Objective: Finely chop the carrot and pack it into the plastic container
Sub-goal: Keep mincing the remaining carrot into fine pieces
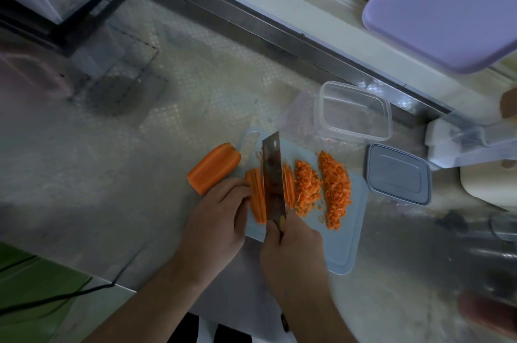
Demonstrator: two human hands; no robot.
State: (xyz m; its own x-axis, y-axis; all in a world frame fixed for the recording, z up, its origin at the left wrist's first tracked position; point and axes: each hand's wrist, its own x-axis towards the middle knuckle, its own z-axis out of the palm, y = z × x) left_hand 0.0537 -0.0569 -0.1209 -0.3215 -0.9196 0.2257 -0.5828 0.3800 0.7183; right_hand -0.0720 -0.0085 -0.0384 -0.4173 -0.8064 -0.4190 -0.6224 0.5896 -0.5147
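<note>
Right hand (291, 244) grips the cleaver (272, 174) over the carrot slab (258, 194), left hand (218, 214) curled steadying it; advise fingertips tucked, cuts narrow; container (353, 113) empty, far right.

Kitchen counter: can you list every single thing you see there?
Carrot chunk: one, orange, on the counter left of the board.
Carrot slices: a stack, orange, on the board under the cleaver.
Chopped carrot: two piles, orange, right part of the board.
Cutting board: one, pale blue, on the counter.
Cleaver: one, steel, cutting the slices.
Plastic container: one, clear, empty, behind the board.
Lid: one, grey-blue, right of the board.
Tray: one, lilac, top right.
Left hand: steadying the slices.
Right hand: gripping the cleaver.
</note>
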